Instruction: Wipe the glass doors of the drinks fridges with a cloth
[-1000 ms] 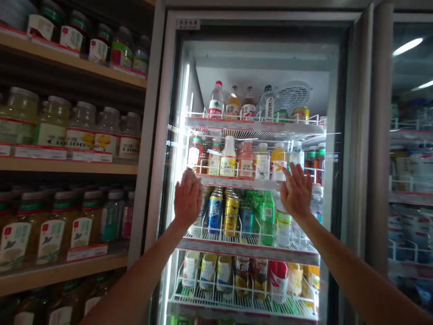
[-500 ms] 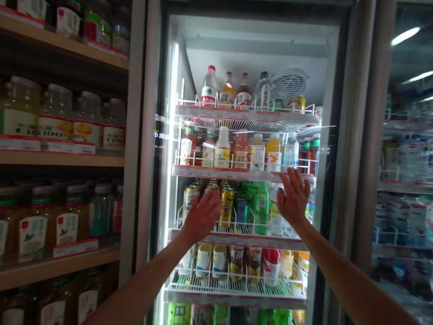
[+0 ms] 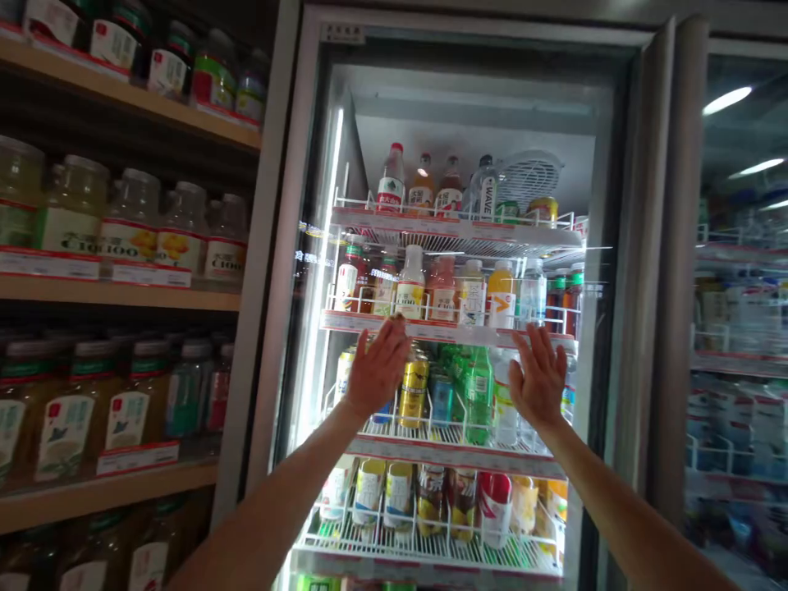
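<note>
Both my arms reach up toward the glass-fronted drinks fridge. My left hand is raised flat with nothing in it, fingers stretched, covering part of the shelf where a gold can stands. Farther right, my right hand is also bare, its fingers and thumb apart, in front of clear bottles. Between the hands a green bottle shows on the same wire shelf. Whether either palm touches the glass I cannot tell.
Higher fridge shelves hold juice bottles and a red-capped bottle. Below are several cans. Wooden shelves with bottled drinks stand at left. A metal frame separates another fridge at right.
The view has tilted up and turned slightly, so the fridge's top edge shows. My left hand has moved up and slightly right, to the shelf edge. My right hand stays raised, fingers still spread.
</note>
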Demonstrator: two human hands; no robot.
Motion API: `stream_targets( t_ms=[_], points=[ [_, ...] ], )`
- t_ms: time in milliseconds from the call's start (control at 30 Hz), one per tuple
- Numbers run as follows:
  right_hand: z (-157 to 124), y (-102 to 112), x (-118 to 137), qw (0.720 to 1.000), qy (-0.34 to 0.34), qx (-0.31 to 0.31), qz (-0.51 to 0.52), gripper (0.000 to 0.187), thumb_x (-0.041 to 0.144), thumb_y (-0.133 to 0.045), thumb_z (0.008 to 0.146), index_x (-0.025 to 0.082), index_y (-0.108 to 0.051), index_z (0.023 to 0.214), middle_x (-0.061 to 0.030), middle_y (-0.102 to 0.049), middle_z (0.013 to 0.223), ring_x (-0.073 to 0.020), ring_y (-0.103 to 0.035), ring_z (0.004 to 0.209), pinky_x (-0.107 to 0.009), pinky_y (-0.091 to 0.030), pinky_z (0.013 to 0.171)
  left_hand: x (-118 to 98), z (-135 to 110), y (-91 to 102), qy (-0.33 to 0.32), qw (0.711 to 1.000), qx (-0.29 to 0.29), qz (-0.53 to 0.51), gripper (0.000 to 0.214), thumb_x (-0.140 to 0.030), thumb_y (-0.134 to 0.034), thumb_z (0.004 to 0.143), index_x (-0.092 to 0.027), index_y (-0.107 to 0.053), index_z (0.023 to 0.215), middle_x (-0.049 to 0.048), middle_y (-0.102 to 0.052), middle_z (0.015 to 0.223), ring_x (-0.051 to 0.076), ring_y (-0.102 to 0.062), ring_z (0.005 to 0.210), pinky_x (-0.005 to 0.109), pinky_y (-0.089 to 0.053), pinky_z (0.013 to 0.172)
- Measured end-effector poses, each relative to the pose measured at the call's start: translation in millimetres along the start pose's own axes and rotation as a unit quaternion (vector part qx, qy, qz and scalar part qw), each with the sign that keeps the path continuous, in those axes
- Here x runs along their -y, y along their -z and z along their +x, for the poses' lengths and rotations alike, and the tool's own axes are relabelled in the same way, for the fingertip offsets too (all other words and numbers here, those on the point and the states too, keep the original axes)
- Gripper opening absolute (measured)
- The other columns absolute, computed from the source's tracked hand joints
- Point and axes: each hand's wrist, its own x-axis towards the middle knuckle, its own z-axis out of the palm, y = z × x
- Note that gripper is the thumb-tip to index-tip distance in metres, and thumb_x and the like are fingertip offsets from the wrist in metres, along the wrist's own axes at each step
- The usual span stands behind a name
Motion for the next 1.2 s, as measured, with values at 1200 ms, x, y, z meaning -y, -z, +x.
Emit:
stream_targets(
  t_ms=[1200],
  points=[
    [-1.3,-5.1,0.7,0.999,0.026,-0.018,-0.012,0.058,0.017,-0.041,0.087,0.023,-0.027,0.143,-0.0094,-0.036,0.146,-0.0249,-0.030,0.137,-0.047,-0.022,0.109,82.2,88.1,-5.4,0.134,0.986,-0.064,0.075,0.037,-0.025,-0.035,0.091,-0.019,-0.050,0.124,0.0103,-0.045,0.140,0.024,-0.035,0.134,0.049,-0.027,0.109]
  ],
)
